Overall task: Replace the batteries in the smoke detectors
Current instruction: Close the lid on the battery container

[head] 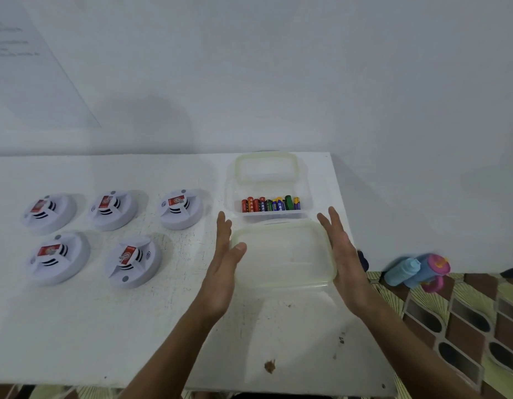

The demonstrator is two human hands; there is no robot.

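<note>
Five smoke detectors lie on the bench (77, 326): three in the far row (48, 212) (112, 209) (181, 208) and two in the near row (57, 257) (132, 260). Each carries one red label, five labels in all. There are two clear plastic containers, one near (284, 256) and one farther back (269, 214), and one lid (266, 168) behind them. The farther container holds a row of batteries (271, 203), about ten; the exact count cannot be told. Two hands are in view, the left (223, 272) and the right (345, 260). Off the bench lie two bottles, one light blue (399, 272) and one blue with a pink cap (432, 269).
</note>
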